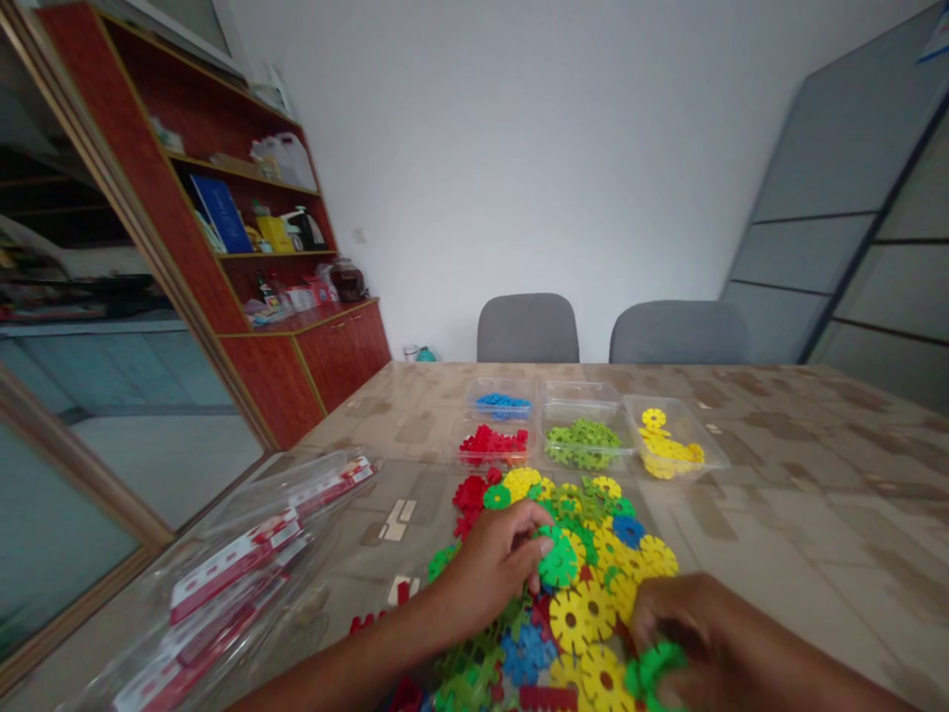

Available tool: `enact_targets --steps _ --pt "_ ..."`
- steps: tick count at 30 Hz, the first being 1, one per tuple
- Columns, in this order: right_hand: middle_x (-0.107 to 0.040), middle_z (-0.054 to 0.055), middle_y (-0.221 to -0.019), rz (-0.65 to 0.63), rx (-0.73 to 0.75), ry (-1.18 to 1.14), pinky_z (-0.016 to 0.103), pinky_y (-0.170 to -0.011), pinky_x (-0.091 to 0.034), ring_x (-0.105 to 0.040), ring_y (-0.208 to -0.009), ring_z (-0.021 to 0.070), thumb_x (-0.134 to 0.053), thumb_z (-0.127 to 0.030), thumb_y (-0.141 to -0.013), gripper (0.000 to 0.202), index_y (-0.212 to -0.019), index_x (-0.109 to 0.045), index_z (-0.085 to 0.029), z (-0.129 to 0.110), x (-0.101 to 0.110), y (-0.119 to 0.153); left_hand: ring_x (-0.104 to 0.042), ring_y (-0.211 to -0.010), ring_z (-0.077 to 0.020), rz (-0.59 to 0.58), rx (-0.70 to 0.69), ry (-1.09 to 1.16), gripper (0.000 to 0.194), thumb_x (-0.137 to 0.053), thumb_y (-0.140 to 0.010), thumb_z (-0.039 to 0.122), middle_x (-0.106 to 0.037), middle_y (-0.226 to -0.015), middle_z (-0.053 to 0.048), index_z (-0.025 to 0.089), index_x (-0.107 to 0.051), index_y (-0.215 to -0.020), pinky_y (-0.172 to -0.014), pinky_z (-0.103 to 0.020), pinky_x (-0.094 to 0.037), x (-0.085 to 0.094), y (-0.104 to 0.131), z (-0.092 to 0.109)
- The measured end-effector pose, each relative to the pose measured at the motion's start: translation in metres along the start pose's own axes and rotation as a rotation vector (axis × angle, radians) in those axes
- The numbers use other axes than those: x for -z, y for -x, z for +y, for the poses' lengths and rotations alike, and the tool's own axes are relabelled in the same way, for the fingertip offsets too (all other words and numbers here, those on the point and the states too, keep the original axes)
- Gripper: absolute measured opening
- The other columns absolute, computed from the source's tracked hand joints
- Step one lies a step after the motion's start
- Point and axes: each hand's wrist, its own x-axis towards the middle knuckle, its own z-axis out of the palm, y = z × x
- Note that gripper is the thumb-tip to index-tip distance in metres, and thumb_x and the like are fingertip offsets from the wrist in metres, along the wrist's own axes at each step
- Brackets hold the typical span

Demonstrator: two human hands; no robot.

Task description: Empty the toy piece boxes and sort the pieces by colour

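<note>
Green disc (560, 564), notched, sits between the left hand's (495, 552) pinched thumb and fingers over the pile (585, 615), toward the table's (786, 524) near edge; the right hand (693, 615) curls around blurred green pieces (652, 665). Likely light, stiff, slightly slick plastic, best gripped by opposite rims.

Soft light falls on a plain pale wall (460, 178). 2 gray chairs (527, 328) stand behind the patterned surface (801, 475). A reddish-brown shelf unit (311, 361) is at left beside a glass-paneled partition (215, 396); gray paneling (801, 188) is at right.
</note>
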Motion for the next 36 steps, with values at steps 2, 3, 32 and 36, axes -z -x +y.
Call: enact_targets --steps 2,3,32,36 --pt "-0.056 -0.003 -0.069 0.032 0.005 -0.025 0.023 -0.055 -0.036 -0.047 -0.062 0.0134 -0.070 -0.029 -0.076 0.011 -0.078 -0.061 -0.022 -0.012 0.002 -0.015 -0.055 -0.052 -0.0117 -0.028 0.038 0.075 0.017 -0.048 -0.092 0.032 -0.056 -0.067 0.003 0.016 -0.052 -0.097 -0.049 -0.020 -0.041 -0.003 0.000 0.001" --pt "-0.055 -0.004 -0.070 0.054 0.018 -0.037 0.023 -0.054 -0.035 -0.046 -0.062 0.0129 -0.067 -0.029 -0.079 0.010 -0.080 -0.060 -0.022 -0.017 0.003 -0.024 -0.055 -0.050 -0.0117 -0.045 0.053 0.108 0.018 -0.048 -0.092 0.034 -0.056 -0.065 0.003 0.016 -0.051 -0.096 -0.047 -0.020 -0.042 -0.005 0.001 0.001" --pt "-0.070 0.005 -0.084 0.601 -0.092 0.302 0.032 -0.067 -0.050 -0.064 -0.078 0.0225 -0.064 -0.042 -0.084 0.028 -0.097 -0.067 -0.018 0.022 0.143 -0.169 -0.052 -0.053 -0.0107 0.261 0.090 0.086 0.024 -0.053 -0.083 0.031 -0.064 -0.075 -0.002 0.014 -0.065 -0.093 -0.047 -0.020 -0.037 0.042 -0.020 0.003" --pt "-0.065 0.006 -0.110 0.654 -0.231 0.405 0.039 -0.079 -0.054 -0.065 -0.091 0.0196 -0.060 -0.034 -0.094 0.025 -0.112 -0.062 -0.017 0.040 0.162 -0.213 -0.052 -0.053 -0.0107 0.280 0.119 0.082 0.024 -0.054 -0.082 0.032 -0.065 -0.075 -0.002 0.014 -0.066 -0.092 -0.049 -0.020 -0.038 0.045 -0.021 -0.002"
